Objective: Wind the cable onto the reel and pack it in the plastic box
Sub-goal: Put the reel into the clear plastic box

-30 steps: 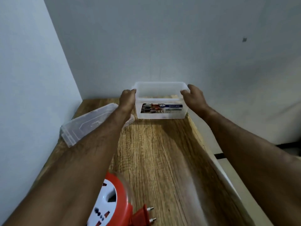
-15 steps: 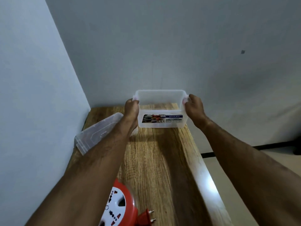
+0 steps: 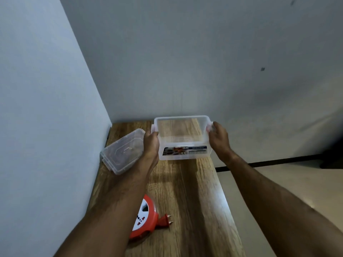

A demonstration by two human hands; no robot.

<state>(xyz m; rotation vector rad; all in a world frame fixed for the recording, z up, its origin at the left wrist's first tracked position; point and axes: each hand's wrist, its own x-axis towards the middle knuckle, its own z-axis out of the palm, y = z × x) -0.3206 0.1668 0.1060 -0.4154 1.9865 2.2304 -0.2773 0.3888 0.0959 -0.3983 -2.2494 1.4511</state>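
A clear plastic box with a printed label on its near wall is held above the far end of the wooden table. My left hand grips its left end and my right hand grips the handle on its right end. The box is open on top and holds nothing. The red and white cable reel lies on the table near me, partly hidden by my left forearm. Its red plug sticks out to the right with two pins showing.
The box's clear lid lies on the table at the left, close to the side wall. Walls close off the table at the back and the left. The table's right edge drops to a pale floor.
Both hands have brought the box toward me and lifted it off the far end of the table. The view has tilted so that the reel and plug show more fully.
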